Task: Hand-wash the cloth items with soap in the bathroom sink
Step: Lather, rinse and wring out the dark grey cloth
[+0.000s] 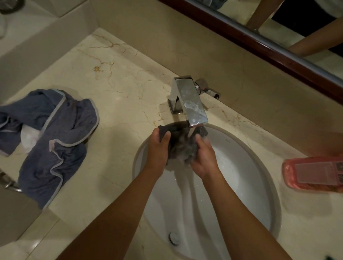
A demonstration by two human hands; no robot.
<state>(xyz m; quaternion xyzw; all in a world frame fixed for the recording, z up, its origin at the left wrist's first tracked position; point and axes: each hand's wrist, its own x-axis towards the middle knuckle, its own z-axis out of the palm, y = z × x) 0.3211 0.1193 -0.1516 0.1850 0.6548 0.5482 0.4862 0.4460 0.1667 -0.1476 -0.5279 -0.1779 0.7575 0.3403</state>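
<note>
Both forearms reach up mid-frame over the white sink (242,193); left hand (157,149) and right hand (204,158), fingers clamped, grip a soapy dark cloth (180,146) beneath the chrome faucet (190,103). At right, a pink soap bottle (317,173) lies on the counter (119,83), label unreadable; a blue-grey cloth (57,135) lies left.

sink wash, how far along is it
Done: nothing clearly finished. In hand: both hands, left hand and right hand, grip a dark sudsy cloth under the faucet. Left: the blue cloths heaped on the counter look unwashed.
</note>
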